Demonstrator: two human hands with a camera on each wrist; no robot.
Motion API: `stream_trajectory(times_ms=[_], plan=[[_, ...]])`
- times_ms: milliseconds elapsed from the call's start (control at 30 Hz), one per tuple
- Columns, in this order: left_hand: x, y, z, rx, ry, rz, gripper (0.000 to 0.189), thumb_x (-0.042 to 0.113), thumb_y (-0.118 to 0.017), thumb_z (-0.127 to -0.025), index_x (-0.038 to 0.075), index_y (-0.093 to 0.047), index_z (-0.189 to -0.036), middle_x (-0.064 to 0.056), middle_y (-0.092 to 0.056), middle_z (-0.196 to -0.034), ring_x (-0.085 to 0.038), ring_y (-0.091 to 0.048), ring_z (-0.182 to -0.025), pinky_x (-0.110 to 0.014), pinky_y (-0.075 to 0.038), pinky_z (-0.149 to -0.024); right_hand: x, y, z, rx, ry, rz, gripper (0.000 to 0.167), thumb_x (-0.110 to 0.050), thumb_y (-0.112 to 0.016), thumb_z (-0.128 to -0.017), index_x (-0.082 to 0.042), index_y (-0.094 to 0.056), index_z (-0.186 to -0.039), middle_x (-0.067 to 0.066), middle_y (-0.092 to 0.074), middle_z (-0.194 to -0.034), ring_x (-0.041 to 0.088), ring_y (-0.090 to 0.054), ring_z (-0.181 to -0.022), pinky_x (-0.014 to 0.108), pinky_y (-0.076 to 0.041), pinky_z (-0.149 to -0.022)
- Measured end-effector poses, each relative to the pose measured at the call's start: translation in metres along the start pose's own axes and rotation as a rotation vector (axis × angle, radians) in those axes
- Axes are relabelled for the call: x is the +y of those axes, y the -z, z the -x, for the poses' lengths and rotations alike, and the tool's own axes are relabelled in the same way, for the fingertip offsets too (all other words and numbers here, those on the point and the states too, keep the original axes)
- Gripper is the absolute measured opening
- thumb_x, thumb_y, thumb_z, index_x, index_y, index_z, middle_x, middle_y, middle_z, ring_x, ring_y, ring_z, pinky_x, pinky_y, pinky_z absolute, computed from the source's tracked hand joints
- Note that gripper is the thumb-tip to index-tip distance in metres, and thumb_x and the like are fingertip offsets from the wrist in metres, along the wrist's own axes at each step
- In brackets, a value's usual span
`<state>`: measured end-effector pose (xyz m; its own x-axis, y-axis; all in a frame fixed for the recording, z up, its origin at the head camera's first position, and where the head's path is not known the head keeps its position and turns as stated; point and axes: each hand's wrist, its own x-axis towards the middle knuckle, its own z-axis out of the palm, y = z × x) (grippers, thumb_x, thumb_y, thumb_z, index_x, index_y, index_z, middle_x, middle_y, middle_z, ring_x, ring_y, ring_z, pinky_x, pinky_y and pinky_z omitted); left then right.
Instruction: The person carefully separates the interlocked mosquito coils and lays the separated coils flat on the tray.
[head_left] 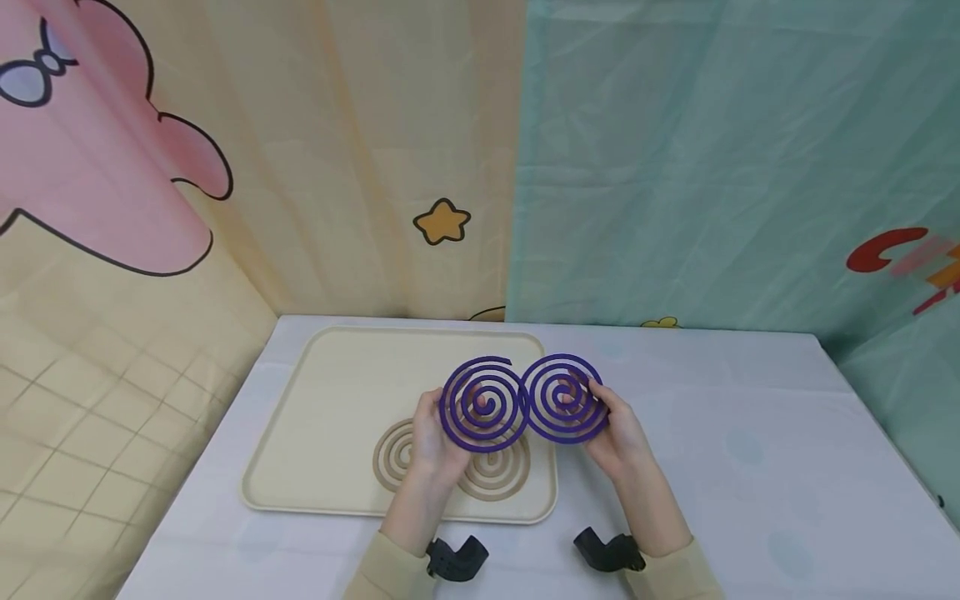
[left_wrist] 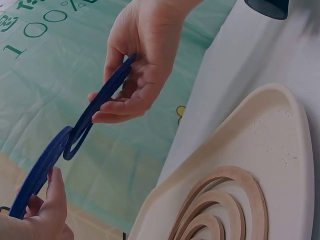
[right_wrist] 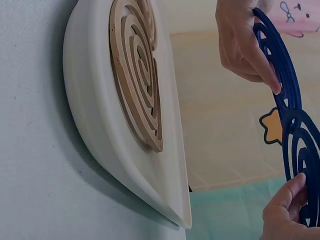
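My two hands hold up a pair of thin purple mosquito coils, flat spirals that overlap where their rims meet. The left coil (head_left: 486, 406) is gripped at its outer side by my left hand (head_left: 435, 437), with fingertips showing behind its rings. On the other side my right hand (head_left: 615, 425) pinches the right coil (head_left: 566, 398), fingers reaching behind its middle. In the left wrist view the coils appear nearly edge-on, with the right hand (left_wrist: 142, 65) above and the left hand (left_wrist: 47, 215) below. Both coils are raised above the tray (head_left: 330, 400).
Brown mosquito coils (head_left: 491, 467) lie side by side near the front of the cream tray, partly hidden by my left hand and forearm. The tray stands on the left part of a white table (head_left: 720, 467). Printed curtains (head_left: 675, 167) hang behind it.
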<state>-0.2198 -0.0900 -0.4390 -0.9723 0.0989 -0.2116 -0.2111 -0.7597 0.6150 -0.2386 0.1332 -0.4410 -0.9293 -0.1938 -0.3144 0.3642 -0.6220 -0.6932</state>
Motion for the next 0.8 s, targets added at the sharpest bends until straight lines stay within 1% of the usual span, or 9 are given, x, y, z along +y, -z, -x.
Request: stream_trajectory(times_ms=[100,200,367,500,567,633,700,800], plan=[[0.000,0.001,-0.001,0.025,0.010,0.015,0.036,0.027,-0.019,-0.101,0.013,-0.052,-0.105,0.004,-0.063,-0.097,-0.011,-0.059,-0.088,-0.029,-0.047,-0.088,-0.001,0.000,-0.001,0.004,0.010,-0.074,0.026,-0.022,-0.027,-0.109,-0.010,-0.035,-0.131,-0.002,-0.063,-0.107,0.008,-0.063,-0.087,0.020,-0.050,-0.087],[0.000,0.001,-0.001,0.034,0.000,0.070,0.037,0.026,-0.018,-0.101,0.012,-0.053,-0.106,0.002,-0.063,-0.099,-0.012,-0.060,-0.091,-0.030,-0.047,-0.091,0.000,0.001,-0.002,0.004,0.025,-0.153,0.025,-0.019,-0.024,-0.108,-0.009,-0.034,-0.128,0.000,-0.063,-0.105,0.010,-0.063,-0.084,0.020,-0.051,-0.085],[-0.001,0.002,-0.003,0.036,-0.052,0.187,0.040,0.023,-0.014,-0.101,0.008,-0.050,-0.112,0.001,-0.065,-0.095,-0.012,-0.062,-0.084,-0.030,-0.048,-0.089,0.001,0.002,-0.004,-0.006,0.046,-0.265,0.024,-0.017,-0.022,-0.107,-0.007,-0.033,-0.126,0.003,-0.064,-0.103,0.013,-0.064,-0.085,0.022,-0.052,-0.086],[-0.001,0.005,-0.006,0.082,-0.098,0.238,0.044,0.021,-0.012,-0.099,0.005,-0.049,-0.117,-0.001,-0.065,-0.096,-0.013,-0.062,-0.086,-0.032,-0.047,-0.092,0.001,0.006,-0.005,-0.050,0.051,-0.303,0.027,-0.013,-0.019,-0.106,-0.004,-0.033,-0.126,0.006,-0.063,-0.105,0.016,-0.064,-0.087,0.024,-0.052,-0.088],[0.000,0.007,-0.007,0.105,-0.115,0.267,0.045,0.023,-0.013,-0.100,0.005,-0.050,-0.117,-0.002,-0.066,-0.095,-0.014,-0.062,-0.086,-0.032,-0.047,-0.092,0.002,0.007,-0.005,-0.070,0.041,-0.316,0.027,-0.013,-0.019,-0.105,-0.002,-0.034,-0.126,0.008,-0.063,-0.106,0.017,-0.065,-0.087,0.025,-0.053,-0.089],[0.001,0.009,-0.008,0.119,-0.124,0.266,0.046,0.028,-0.013,-0.101,0.006,-0.050,-0.119,-0.002,-0.066,-0.098,-0.014,-0.063,-0.087,-0.031,-0.048,-0.093,0.003,0.009,-0.005,-0.080,0.030,-0.325,0.028,-0.012,-0.020,-0.105,-0.001,-0.037,-0.124,0.009,-0.063,-0.106,0.018,-0.066,-0.087,0.025,-0.053,-0.089],[0.004,0.014,-0.009,0.120,-0.120,0.249,0.047,0.035,-0.015,-0.104,0.009,-0.051,-0.118,0.000,-0.066,-0.096,-0.012,-0.063,-0.084,-0.031,-0.049,-0.091,0.004,0.010,-0.005,-0.086,0.013,-0.336,0.027,-0.014,-0.022,-0.106,-0.001,-0.042,-0.120,0.009,-0.063,-0.105,0.019,-0.066,-0.087,0.025,-0.053,-0.090],[0.009,0.021,-0.010,0.147,-0.125,0.191,0.047,0.041,-0.018,-0.107,0.011,-0.052,-0.116,0.003,-0.067,-0.095,-0.009,-0.063,-0.082,-0.028,-0.051,-0.088,0.008,0.010,-0.007,-0.059,-0.007,-0.330,0.025,-0.020,-0.031,-0.107,-0.006,-0.052,-0.112,0.005,-0.067,-0.103,0.016,-0.067,-0.088,0.025,-0.053,-0.088]])
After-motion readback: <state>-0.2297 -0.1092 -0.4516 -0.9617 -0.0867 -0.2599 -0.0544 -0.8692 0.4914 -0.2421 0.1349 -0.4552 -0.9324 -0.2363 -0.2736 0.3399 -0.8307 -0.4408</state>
